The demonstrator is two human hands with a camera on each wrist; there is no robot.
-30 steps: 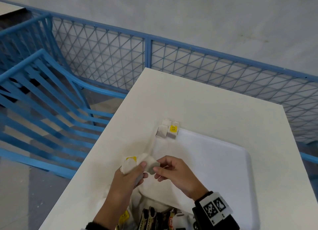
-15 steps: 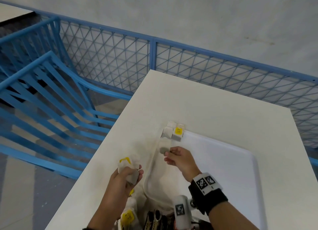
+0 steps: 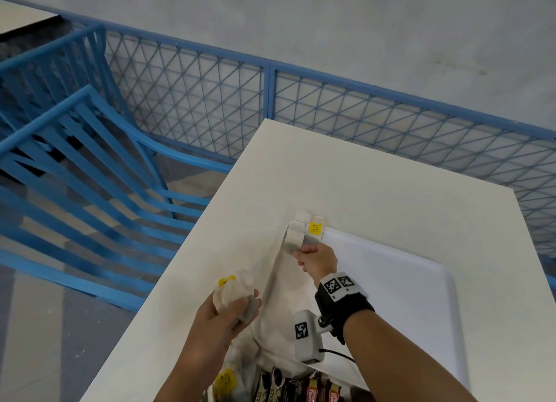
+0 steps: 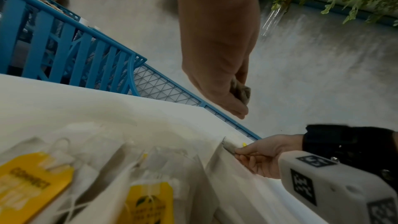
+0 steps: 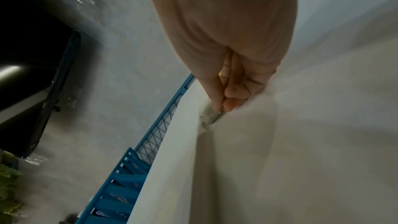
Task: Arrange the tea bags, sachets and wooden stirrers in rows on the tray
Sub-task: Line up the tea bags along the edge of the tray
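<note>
Head view: right hand (image 3: pixel 316 258) now sits at the far-left corner of the white plastic tray (image 3: pixel 421 281); a second ago it was beside the left hand (image 3: pixel 222 320), near the body. It pinches a grey-white paper tea bag (image 3: pixel 293 241) between thumb and fingertips, touching or just short of the two tea bags (image 3: pixel 307 225) already laid there, one with a yellow tag. Judgement: third bag of the first row is being set down, release not yet made. Left hand clenches a bunch of spare tea bags (image 3: pixel 233 293) above the white table (image 3: pixel 361 176). Sachets (image 3: pixel 301 391) are cut off at the bottom edge; no wooden stirrers visible. Right wrist view is blurred, so contact with the tray is unclear
</note>
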